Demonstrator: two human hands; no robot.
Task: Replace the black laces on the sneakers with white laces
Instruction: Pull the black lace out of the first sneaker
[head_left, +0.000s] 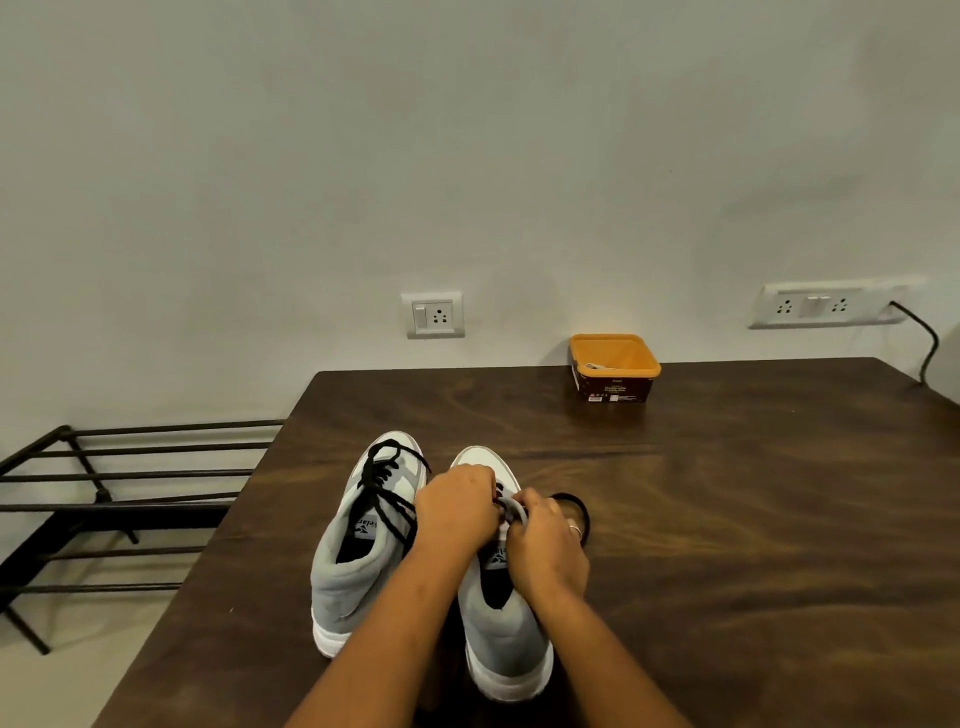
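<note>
The right sneaker (506, 634), grey with a white sole, stands on the dark wooden surface (753, 519) near its front edge, toe pointing to the wall, and both hands meet over its lacing. The left hand (457, 506) has its grip curled tight down on the front of the tongue area; the right hand (545, 545), with a ring on one finger, has its grip pinched on a grey fold of the upper. Whether either also pinches the lace is hidden by the fingers. A loose black lace (581, 506) loops out onto the surface just beyond the right hand. Just beside it on the left stands the left sneaker (353, 571), its crossed black lace (384, 483) threaded and trailing over the tongue. Well apart, at the far edge by the wall, sits an orange tub (641, 361) with something pale inside, too small to tell. Two socket plates (432, 314) (826, 306) sit on the wall, a dark cable (930, 343) hanging from the right one. A black metal rack (130, 499) stands left of the surface.
</note>
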